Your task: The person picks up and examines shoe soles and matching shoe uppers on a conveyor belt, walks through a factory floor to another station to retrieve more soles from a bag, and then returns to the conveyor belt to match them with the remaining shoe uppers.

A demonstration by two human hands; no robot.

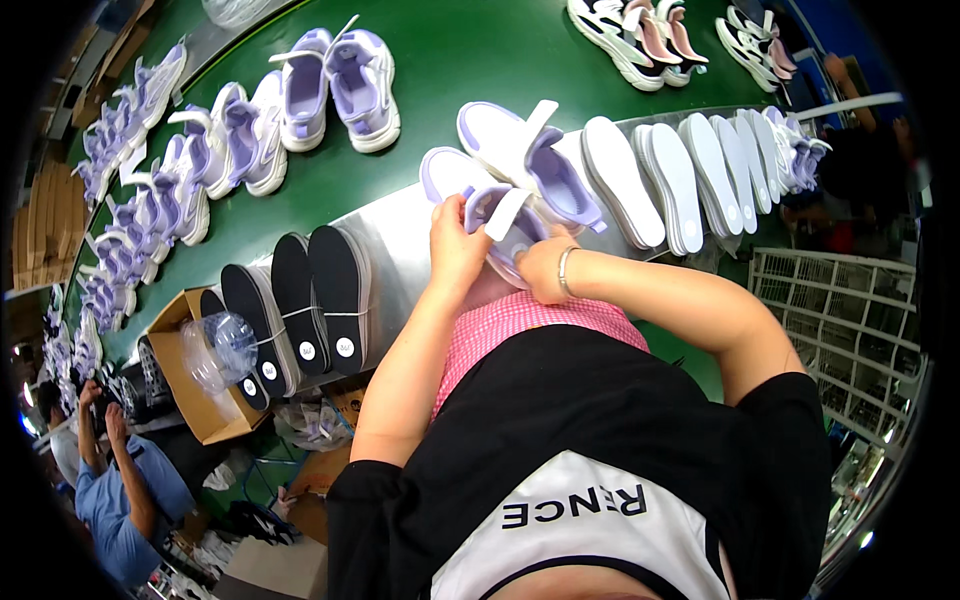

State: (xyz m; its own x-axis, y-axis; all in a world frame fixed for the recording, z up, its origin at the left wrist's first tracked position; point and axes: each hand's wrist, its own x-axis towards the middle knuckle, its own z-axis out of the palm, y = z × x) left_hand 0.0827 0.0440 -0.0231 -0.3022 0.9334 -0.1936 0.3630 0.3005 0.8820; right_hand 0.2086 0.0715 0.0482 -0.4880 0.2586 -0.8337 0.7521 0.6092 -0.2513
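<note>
A white and lavender sneaker (pixel 447 176) lies close in front of me, toe pointing away, its white strap standing up across the opening. My left hand (pixel 459 246) is closed on the left side of its collar. At the heel end, my right hand (pixel 543 266) is closed on the shoe's rear, with some fingers hidden at the opening. Its mate, another white and lavender sneaker (pixel 492 132), rests against it on the far right side, strap raised. Whether an insole lies inside the near shoe I cannot tell.
White-grey insoles (pixel 621 180) stand in stacks at the right on the metal ledge (pixel 395 215). Black insole bundles (pixel 337 290) and a cardboard box (pixel 190 375) are at the left. Rows of sneakers (pixel 360 90) cover the green table (pixel 440 60). A person (pixel 130 480) works at the far left.
</note>
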